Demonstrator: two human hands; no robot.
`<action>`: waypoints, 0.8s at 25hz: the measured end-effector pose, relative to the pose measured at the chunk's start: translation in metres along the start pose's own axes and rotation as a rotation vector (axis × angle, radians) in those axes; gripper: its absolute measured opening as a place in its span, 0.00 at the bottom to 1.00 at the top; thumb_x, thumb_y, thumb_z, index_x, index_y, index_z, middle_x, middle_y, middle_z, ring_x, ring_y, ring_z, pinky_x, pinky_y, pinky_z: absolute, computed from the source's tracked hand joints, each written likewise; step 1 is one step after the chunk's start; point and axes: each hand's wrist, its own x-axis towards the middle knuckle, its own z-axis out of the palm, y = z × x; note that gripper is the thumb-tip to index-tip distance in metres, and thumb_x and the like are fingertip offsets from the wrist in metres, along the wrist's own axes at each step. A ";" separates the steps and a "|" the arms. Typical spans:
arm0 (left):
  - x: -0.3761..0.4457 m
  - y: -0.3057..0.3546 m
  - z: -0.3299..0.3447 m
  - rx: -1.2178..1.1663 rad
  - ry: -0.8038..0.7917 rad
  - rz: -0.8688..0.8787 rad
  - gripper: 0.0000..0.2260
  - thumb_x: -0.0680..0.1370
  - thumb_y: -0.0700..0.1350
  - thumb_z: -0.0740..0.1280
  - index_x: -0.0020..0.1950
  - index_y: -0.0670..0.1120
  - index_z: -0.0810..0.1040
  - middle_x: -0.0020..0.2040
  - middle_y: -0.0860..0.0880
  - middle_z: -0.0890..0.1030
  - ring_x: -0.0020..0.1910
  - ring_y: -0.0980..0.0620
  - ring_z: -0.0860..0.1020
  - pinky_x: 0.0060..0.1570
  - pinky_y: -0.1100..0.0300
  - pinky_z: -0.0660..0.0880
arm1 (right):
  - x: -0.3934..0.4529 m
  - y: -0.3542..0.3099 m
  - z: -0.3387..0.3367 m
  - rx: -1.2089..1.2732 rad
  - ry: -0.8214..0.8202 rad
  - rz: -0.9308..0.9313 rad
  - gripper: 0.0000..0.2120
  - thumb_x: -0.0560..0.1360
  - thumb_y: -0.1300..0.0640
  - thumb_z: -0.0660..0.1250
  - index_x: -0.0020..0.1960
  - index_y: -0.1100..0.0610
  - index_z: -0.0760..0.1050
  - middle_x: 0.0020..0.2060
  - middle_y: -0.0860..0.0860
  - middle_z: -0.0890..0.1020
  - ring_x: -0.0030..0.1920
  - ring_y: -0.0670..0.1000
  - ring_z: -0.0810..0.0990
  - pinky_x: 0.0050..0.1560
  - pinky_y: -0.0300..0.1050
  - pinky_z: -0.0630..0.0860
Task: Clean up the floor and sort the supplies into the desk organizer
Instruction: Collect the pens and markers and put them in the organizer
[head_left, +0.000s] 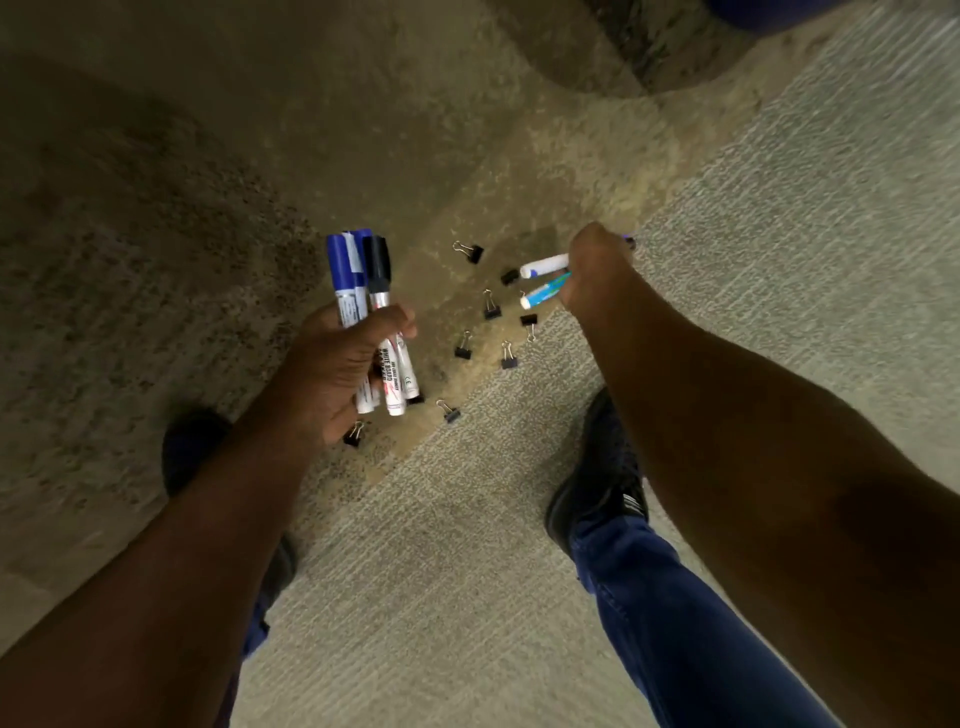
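Markers (371, 312) fill the left hand (337, 374), its grip curled round a bunch at centre frame; the right hand (592, 270) closes on two more (545, 280) low over the carpet (467, 571); binder clips (491, 306) lie scattered between (no organizer in view); reaching for clips with full hands could spill markers.

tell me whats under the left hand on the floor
A black binder clip pokes out from beneath the left hand, which holds whiteboard markers. Anything else on the carpet there is covered.
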 end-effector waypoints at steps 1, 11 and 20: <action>-0.011 0.004 0.000 -0.019 -0.005 0.001 0.02 0.72 0.46 0.71 0.40 0.51 0.79 0.36 0.52 0.84 0.32 0.58 0.79 0.29 0.65 0.73 | -0.013 -0.003 -0.002 0.034 -0.057 0.015 0.10 0.79 0.56 0.55 0.46 0.62 0.70 0.51 0.62 0.75 0.42 0.58 0.79 0.48 0.51 0.78; -0.209 0.122 0.040 -0.065 -0.144 0.091 0.06 0.73 0.40 0.69 0.49 0.44 0.79 0.38 0.45 0.85 0.24 0.56 0.76 0.20 0.69 0.66 | -0.276 -0.063 -0.110 0.294 -0.850 0.017 0.13 0.78 0.65 0.59 0.60 0.56 0.74 0.47 0.58 0.83 0.42 0.55 0.83 0.46 0.49 0.81; -0.433 0.201 0.034 -0.051 -0.296 0.168 0.13 0.69 0.47 0.72 0.49 0.43 0.79 0.43 0.40 0.85 0.32 0.51 0.79 0.32 0.58 0.76 | -0.495 -0.114 -0.222 0.405 -1.048 -0.169 0.18 0.77 0.64 0.62 0.67 0.60 0.71 0.60 0.61 0.80 0.55 0.57 0.81 0.56 0.45 0.79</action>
